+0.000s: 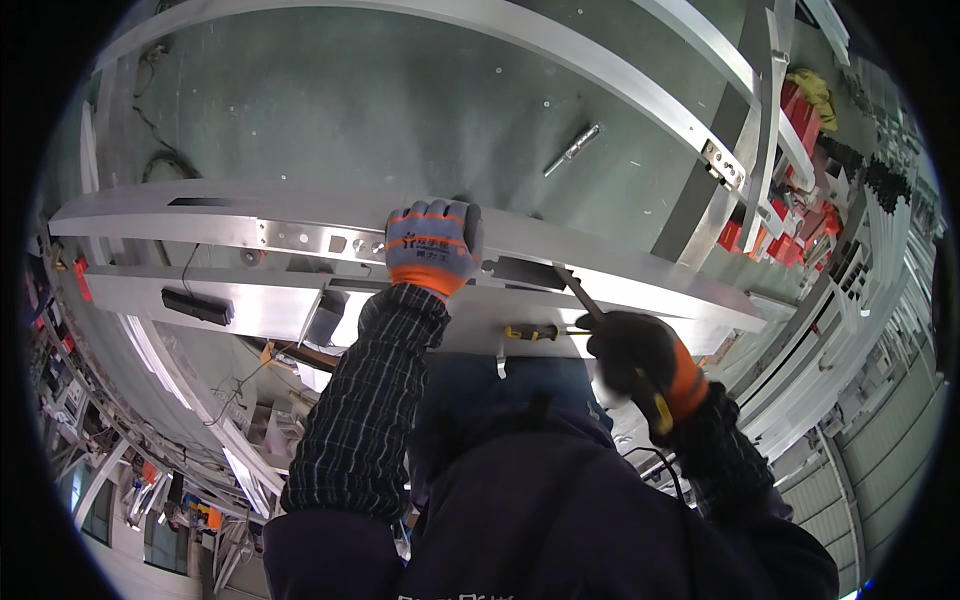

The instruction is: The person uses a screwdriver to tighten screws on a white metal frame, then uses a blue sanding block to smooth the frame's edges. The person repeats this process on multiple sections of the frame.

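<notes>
My left hand, in a grey and orange glove, is closed over a long aluminium profile lying crosswise before me. A metal plate with holes sits along the profile, left of this hand. My right hand, in a dark glove with an orange cuff, is closed around what looks like a flat file. Its narrow blade reaches the profile beside a dark slot; a yellow and black handle end shows below the hand. Between my hands and nearer to me lies a screwdriver with a yellow and black handle.
A black block rests on the nearer metal piece at left. A silver cylindrical tool lies on the green surface beyond. Curved metal profiles cross the far side. Red boxes and stacked long profiles stand at right.
</notes>
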The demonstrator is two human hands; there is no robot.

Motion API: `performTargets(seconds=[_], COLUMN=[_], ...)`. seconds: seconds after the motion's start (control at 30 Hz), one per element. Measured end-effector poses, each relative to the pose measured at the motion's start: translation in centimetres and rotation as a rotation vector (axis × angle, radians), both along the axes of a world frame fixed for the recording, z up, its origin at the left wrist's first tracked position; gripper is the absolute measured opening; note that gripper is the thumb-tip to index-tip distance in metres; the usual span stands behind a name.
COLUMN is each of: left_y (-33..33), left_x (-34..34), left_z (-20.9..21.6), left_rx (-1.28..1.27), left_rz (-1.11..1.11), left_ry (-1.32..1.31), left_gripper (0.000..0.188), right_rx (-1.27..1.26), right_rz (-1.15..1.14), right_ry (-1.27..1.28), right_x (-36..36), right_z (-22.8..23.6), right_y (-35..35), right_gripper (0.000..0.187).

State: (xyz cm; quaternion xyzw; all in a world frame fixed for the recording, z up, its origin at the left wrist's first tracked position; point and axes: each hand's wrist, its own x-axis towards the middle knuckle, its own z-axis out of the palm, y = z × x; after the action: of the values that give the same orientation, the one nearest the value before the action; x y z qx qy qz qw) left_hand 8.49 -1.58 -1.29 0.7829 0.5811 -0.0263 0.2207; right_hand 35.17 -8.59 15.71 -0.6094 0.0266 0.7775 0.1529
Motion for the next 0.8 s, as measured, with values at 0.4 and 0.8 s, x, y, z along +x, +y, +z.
performTargets(seconds=[0.4,0.8], left_y=[-0.1,0.0], left_x=[-0.2,0.0], left_z=[0.3,0.6], left_rx=[0.022,0.035], left_rz=[-0.004,-0.008], left_ry=[-0.005,-0.009], left_gripper=[0.022,0.024], right_rx=[0.027,0.178], right_rz=[-0.033,0.283], right_ry=[0.142,-0.011], right_x=[-0.3,-3.2], right_z=[-0.4,-3.2], right_y=[1.6,1.6], right_gripper=[0.029,0.034])
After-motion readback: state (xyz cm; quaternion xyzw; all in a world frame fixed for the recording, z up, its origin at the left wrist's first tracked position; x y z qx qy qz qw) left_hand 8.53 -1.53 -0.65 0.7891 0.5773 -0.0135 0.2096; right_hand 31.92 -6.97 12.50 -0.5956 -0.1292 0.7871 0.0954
